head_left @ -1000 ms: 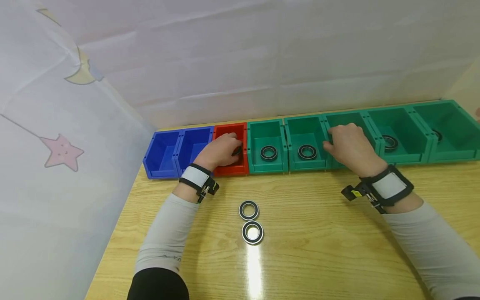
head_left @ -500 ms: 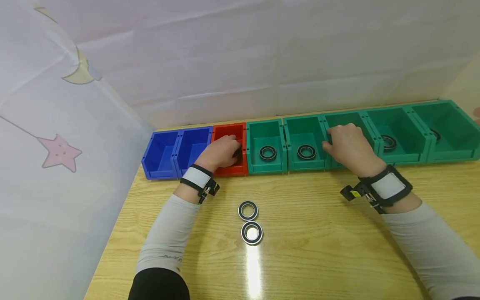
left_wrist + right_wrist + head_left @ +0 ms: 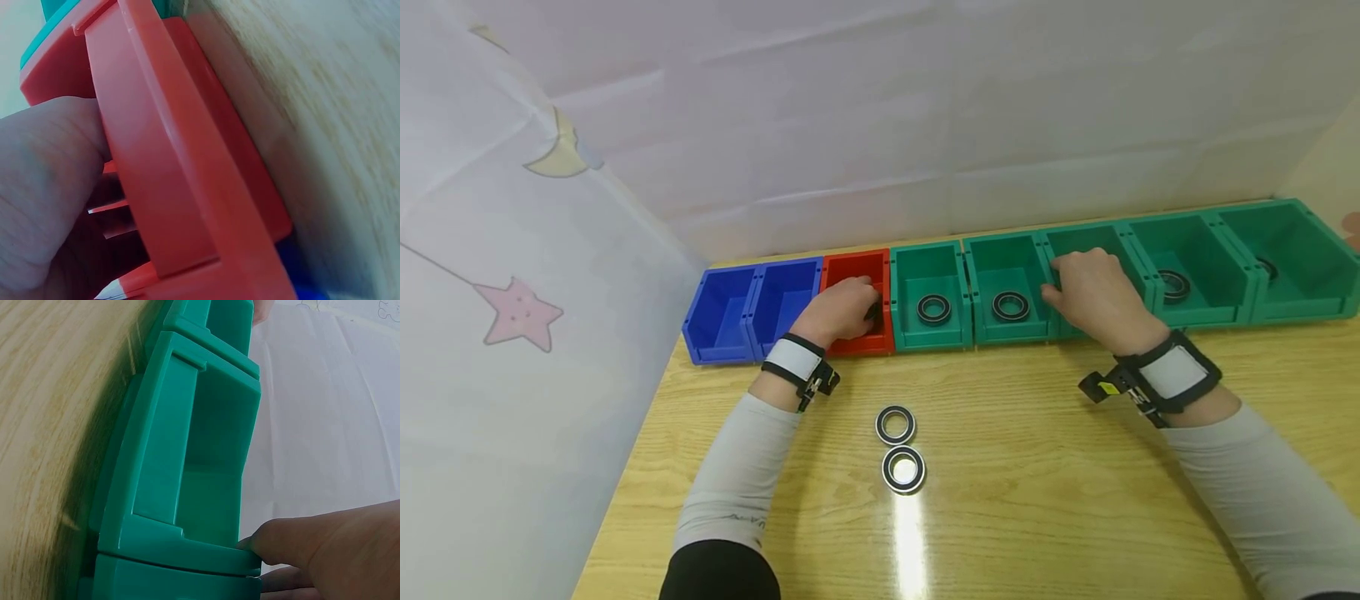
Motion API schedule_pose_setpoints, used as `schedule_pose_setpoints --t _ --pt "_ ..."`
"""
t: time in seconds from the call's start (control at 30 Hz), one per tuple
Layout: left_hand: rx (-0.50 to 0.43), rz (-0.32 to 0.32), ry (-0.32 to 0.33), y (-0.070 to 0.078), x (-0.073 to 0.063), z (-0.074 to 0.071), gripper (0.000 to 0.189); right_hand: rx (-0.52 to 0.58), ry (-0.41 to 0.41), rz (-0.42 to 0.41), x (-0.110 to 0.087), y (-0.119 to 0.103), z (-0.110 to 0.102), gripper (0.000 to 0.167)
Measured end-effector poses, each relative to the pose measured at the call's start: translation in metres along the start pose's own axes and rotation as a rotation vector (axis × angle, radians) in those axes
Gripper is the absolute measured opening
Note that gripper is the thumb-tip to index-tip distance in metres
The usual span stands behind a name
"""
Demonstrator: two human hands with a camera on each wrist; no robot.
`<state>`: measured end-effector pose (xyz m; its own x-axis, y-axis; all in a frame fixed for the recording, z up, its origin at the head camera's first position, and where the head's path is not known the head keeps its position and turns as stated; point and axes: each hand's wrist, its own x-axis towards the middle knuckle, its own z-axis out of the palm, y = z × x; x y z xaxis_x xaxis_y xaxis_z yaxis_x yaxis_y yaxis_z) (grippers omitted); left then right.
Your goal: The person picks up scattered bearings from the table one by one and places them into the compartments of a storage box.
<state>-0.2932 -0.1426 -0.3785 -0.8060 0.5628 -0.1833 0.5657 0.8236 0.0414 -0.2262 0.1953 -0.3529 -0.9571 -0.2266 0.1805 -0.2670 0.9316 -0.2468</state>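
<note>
Lining the back of the worktop (image 3: pixel 1015 517) before you are five green bins (image 3: pixel 928 265), two blue bins (image 3: pixel 721 350) and one red bin (image 3: pixel 854 265). Your left hand (image 3: pixel 842 307) reaches down into the red bin. Your right hand (image 3: pixel 1097 293) is over the third green bin from the left, thumb touching its divider; I cannot tell that grip's state. Single bearings (image 3: pixel 922 315) lie in the other four green bins; two loose bearings (image 3: pixel 888 472) sit together on the worktop. A dark piece (image 3: pixel 872 312) shows at your left fingertips; whether that grip is clamped on it, I cannot tell.

The bins (image 3: pixel 872 343) look smooth plastic, the bearings (image 3: pixel 880 425) shiny-rimmed metal, the tabletop (image 3: pixel 1030 467) wood-grained (glossy in one streak).
</note>
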Motion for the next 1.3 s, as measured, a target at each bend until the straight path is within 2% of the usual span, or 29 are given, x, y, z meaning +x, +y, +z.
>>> schedule_pose_setpoints --t 0.2,0.63,0.9,1.07,1.3 --pt "0.004 0.000 -0.010 0.001 -0.001 -0.001 0.009 0.005 0.000 0.001 -0.001 0.000 0.000 0.023" --pt "0.000 -0.015 -0.005 0.003 -0.004 0.001 0.006 -0.005 0.008 0.005 0.001 0.000 0.002 0.037" --pt "0.031 -0.024 -0.008 0.006 -0.004 0.001 0.012 -0.004 0.014 -0.003 0.000 0.001 0.001 0.035" --pt "0.067 -0.022 0.047 0.008 -0.012 -0.003 0.015 -0.002 0.025 -0.006 -0.001 0.001 0.001 0.034" --pt "0.059 -0.014 0.179 0.017 -0.038 -0.016 0.023 0.005 0.011 0.004 0.000 0.000 0.001 0.029"
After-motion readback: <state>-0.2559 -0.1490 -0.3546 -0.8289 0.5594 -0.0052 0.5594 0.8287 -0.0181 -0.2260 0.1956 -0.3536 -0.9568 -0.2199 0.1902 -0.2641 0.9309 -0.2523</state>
